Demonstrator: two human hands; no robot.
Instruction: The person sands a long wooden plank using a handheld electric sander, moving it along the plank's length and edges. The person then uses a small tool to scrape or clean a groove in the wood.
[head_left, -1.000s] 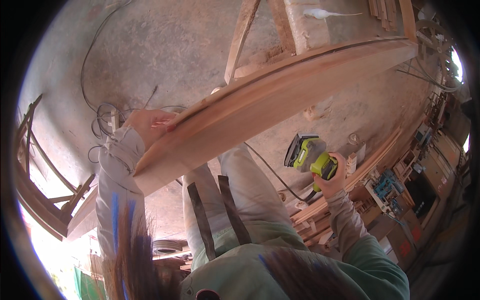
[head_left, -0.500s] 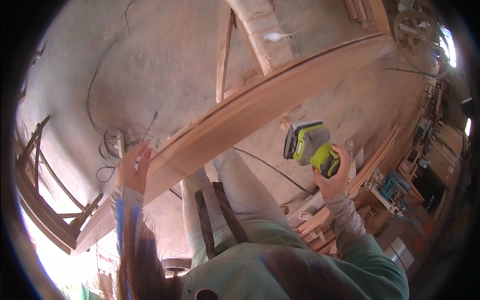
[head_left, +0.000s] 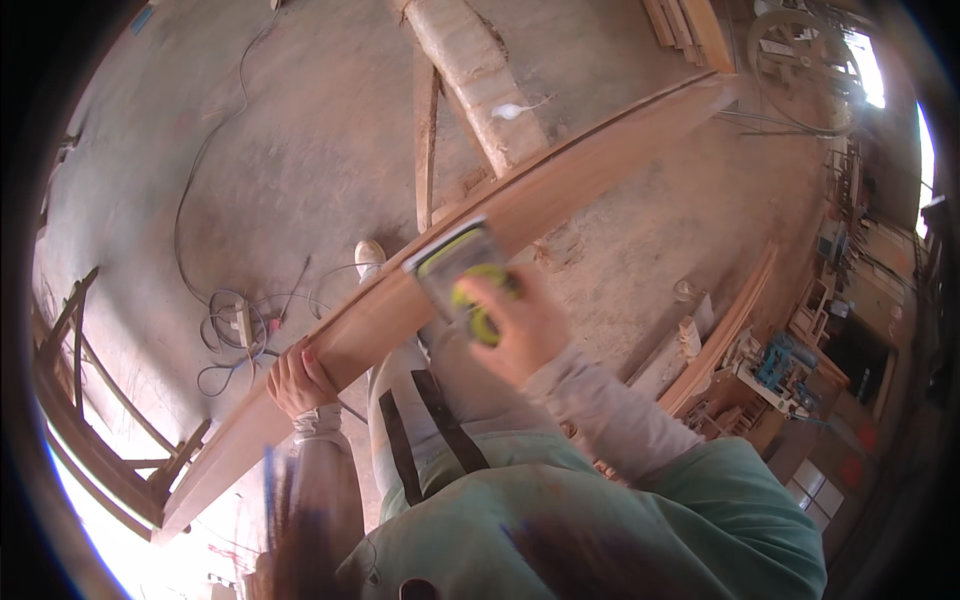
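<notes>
A long wooden board [head_left: 375, 325] runs slantwise from the lower left to the upper right. My left hand [head_left: 302, 380] is wrapped over its edge, fingers closed round the wood. My right hand [head_left: 525, 325] grips a green and grey cordless sander [head_left: 465, 268], blurred by motion. The sander's pad side is at the middle of the board, over its face; whether it presses on the wood I cannot tell.
A wooden frame [head_left: 110, 440] stands at the left by the board's end. A cable [head_left: 225, 335] lies coiled on the floor. A plastic-wrapped beam [head_left: 470, 75] lies beyond the board. Timber [head_left: 725, 340] and a blue machine [head_left: 780, 365] are at the right.
My right hand has brought the sander left from the right side to the board. My left hand has come down from above the board and closed on its edge.
</notes>
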